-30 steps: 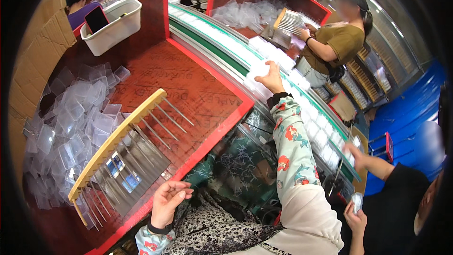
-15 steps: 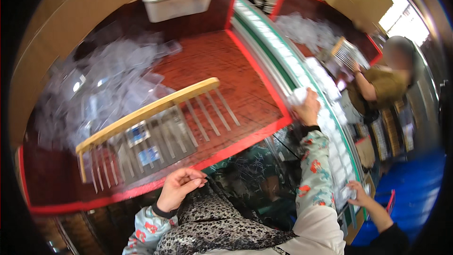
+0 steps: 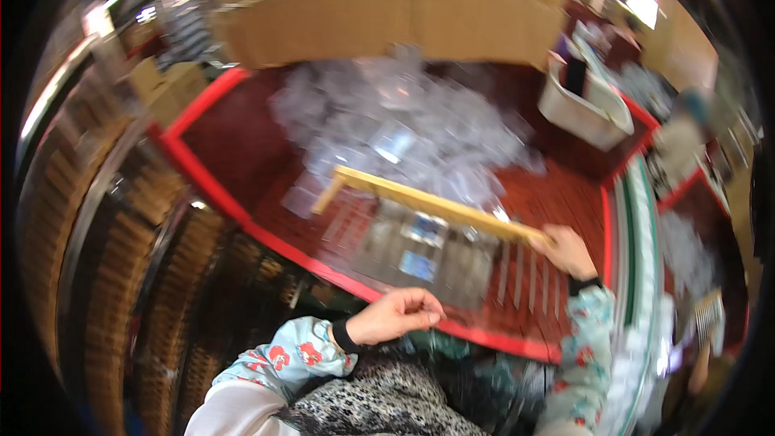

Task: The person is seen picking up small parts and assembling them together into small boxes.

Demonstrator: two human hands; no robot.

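A long wooden bar with a row of metal prongs, a comb-like rack (image 3: 428,203), lies across a red-edged tray table (image 3: 234,211). Clear plastic packets hang on its prongs (image 3: 420,250). My right hand (image 3: 567,252) rests on the rack's right end, fingers curled over the bar. My left hand (image 3: 397,315) hovers at the table's near edge, fingers bent together, and I cannot see anything in it. A heap of clear plastic packets (image 3: 404,133) lies behind the rack.
A white plastic bin (image 3: 583,109) stands at the back right of the table. A cardboard wall (image 3: 387,4) rises behind the heap. A green and white conveyor strip (image 3: 639,218) runs along the right. Stacked brown trays (image 3: 121,274) fill the left side.
The view has swung to the left. My right hand has come off the conveyor and onto the right end of the rack. My left hand stays near the table's front edge.
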